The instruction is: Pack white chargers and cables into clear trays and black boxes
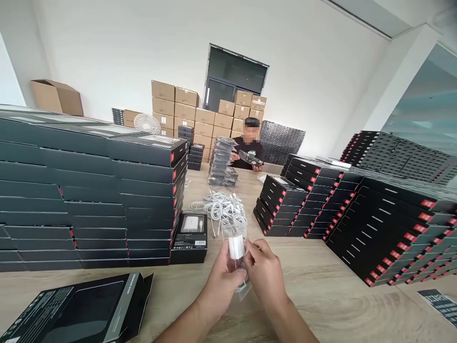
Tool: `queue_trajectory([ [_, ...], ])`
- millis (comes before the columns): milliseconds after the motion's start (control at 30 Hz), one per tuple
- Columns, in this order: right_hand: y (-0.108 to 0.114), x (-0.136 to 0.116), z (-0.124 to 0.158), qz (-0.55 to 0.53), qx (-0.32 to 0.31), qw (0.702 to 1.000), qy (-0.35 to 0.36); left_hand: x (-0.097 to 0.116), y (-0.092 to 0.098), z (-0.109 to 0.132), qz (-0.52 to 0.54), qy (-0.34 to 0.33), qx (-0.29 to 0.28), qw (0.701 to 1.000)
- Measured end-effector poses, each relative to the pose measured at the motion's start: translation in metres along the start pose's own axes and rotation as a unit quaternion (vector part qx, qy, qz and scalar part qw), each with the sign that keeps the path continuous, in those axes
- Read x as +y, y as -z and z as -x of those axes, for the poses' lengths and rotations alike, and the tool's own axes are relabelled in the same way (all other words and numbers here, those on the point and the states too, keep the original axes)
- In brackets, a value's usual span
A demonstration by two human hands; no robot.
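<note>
Between my two hands, above the wooden table, is a white charger [236,247] inside a clear plastic bag [230,230]. My left hand [225,275] is closed around its left side and lower part, the thumb lying across the bag. My right hand [264,267] pinches the bag's right edge with thumb and fingertips. Something pale, perhaps a cable, shows at the bag's lower end. Just beyond my hands lies a tangled heap of white cables [226,207]. A black box with a charger in its window [191,238] stands to the left of them.
A tall wall of black boxes [93,200] rises on the left, with an opened black box [78,305] in front. More stacked boxes [392,224] fill the right. Across the table [303,271], a person [250,147] holds a box behind a wrapped stack [219,162].
</note>
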State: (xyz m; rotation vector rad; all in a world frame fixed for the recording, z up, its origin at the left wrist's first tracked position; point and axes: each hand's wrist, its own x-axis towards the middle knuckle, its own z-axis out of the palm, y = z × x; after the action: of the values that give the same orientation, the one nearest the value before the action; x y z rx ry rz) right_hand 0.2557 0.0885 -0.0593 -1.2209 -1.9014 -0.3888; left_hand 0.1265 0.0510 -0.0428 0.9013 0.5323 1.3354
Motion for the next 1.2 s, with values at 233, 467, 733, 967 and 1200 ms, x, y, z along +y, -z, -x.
queue_trajectory([
  [233,0.008,-0.008,-0.005,0.026,-0.109,0.994,0.018,0.001,0.007,0.0,-0.007,0.007,0.001,1.0],
  [467,0.017,-0.006,-0.003,-0.084,-0.078,0.993,0.026,0.015,0.01,0.001,0.055,0.043,0.0,0.998],
  [733,0.014,0.0,0.0,-0.22,-0.031,0.975,-0.017,0.023,0.008,0.0,0.087,0.036,-0.001,0.996],
  [967,0.013,-0.003,0.0,-0.223,-0.016,0.975,-0.013,0.029,0.009,0.003,0.067,0.034,-0.011,0.997],
  [1200,0.017,-0.009,-0.004,-0.403,-0.025,0.91,-0.091,0.027,0.011,0.004,0.112,0.052,-0.015,0.992],
])
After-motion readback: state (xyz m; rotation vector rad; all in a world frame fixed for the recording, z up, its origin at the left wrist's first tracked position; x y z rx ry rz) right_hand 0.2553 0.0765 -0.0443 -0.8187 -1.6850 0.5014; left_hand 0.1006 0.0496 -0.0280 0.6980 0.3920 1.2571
